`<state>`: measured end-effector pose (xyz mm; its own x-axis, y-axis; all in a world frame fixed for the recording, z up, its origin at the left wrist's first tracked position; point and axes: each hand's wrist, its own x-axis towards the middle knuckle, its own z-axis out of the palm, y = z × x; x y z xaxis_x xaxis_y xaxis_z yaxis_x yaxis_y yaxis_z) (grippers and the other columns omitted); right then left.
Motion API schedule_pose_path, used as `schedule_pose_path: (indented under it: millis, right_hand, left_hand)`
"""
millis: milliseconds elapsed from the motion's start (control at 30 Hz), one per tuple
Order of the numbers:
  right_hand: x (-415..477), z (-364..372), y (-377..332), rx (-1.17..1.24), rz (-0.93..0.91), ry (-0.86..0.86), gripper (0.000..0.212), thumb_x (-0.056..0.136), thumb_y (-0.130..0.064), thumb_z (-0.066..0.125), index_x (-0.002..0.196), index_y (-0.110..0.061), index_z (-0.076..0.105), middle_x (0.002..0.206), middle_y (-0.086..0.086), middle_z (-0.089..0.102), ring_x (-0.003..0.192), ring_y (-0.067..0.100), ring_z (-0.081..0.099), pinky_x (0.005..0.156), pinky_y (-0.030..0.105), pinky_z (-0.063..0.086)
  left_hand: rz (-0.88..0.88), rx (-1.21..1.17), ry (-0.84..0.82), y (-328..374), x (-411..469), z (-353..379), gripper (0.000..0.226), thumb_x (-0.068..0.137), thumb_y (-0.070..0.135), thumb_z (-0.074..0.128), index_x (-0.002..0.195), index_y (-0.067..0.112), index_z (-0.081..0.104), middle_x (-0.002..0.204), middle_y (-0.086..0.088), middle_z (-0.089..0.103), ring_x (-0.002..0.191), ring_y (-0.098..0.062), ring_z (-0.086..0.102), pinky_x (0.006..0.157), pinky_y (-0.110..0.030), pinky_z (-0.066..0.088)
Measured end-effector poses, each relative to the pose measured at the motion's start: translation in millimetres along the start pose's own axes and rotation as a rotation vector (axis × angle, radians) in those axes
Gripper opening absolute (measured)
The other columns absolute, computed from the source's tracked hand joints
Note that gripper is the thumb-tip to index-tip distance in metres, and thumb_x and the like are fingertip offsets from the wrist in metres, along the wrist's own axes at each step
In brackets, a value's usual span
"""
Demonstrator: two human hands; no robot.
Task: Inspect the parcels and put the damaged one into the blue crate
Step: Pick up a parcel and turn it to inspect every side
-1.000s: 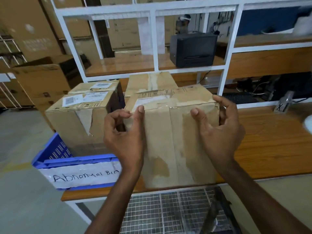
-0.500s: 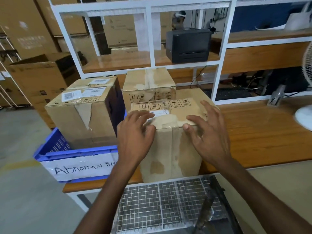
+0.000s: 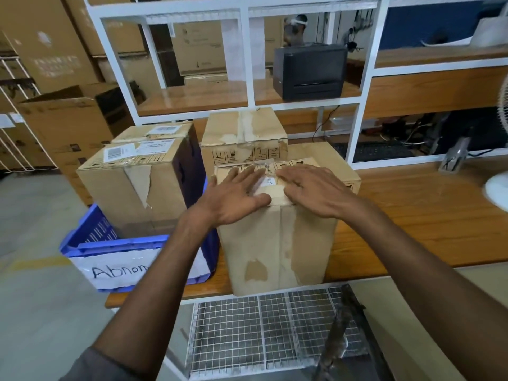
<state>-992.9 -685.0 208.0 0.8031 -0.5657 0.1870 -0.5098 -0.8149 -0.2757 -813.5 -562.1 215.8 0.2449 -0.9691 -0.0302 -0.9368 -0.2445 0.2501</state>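
At the near edge of the wooden bench (image 3: 426, 215) stands the front parcel (image 3: 277, 243), upright, its near face about flush w/ the bench lip. Left hand (image 3: 233, 196) & right hand (image 3: 310, 191) both lie flat on its top, fingers straight and spread, gripping nothing, thumbs near the top front edge. At 9 o'clock, just beside it, sits the blue crate (image 3: 90, 235) w/ a paper label on its front; its left corner juts past the bench end. Inside the crate are a torn parcel (image 3: 137, 193), facing ripped down from the top edge, and a second parcel (image 3: 154, 132) behind that. The rear parcel (image 3: 244, 133) sits right behind the front parcel at 12 o'clock, top edge crumpled. Open room: bare bench at 3 o'clock, out to the fan (image 3: 497, 188). The white rack (image 3: 244, 50) closes off 12 o'clock.
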Motion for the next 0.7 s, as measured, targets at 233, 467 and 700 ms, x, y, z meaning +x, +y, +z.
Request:
schedule_pose_path:
  millis: [233,467,700]
  right_hand:
    - [16,10,9,-0.062,0.003,-0.004,0.059,0.103,-0.050,0.025,0.155,-0.031,0.045,0.162,-0.006,0.044,0.145,0.019,0.041,0.116,0.045,0.028]
    - [-8,29,2,-0.116,0.097,0.345,0.057,0.096,-0.048,0.036,0.137,-0.023,0.067,0.142,-0.001,0.064,0.130,0.022,0.053,0.107,0.041,0.038]
    - [-40,47,-3,-0.010,0.301,0.480,0.066,0.102,-0.069,0.026,0.141,-0.030,0.063,0.162,0.005,0.042,0.155,0.027,0.022,0.121,0.057,0.019]
  left_hand:
    - [-0.014,-0.038,0.019,-7,13,1,0.082,0.086,0.066,0.021,0.162,0.039,0.031,0.172,0.015,0.019,0.159,-0.010,0.015,0.127,-0.057,0.006]
    - [-0.016,-0.380,0.499,-12,-4,28,0.046,0.098,0.052,0.060,0.138,0.029,0.064,0.163,0.012,0.039,0.142,-0.005,0.040,0.110,-0.034,0.039]
    - [-0.274,-1.024,0.718,-9,-30,70,0.046,0.101,0.063,0.047,0.138,0.038,0.056,0.135,0.019,0.060,0.127,-0.009,0.055,0.115,-0.046,0.043]
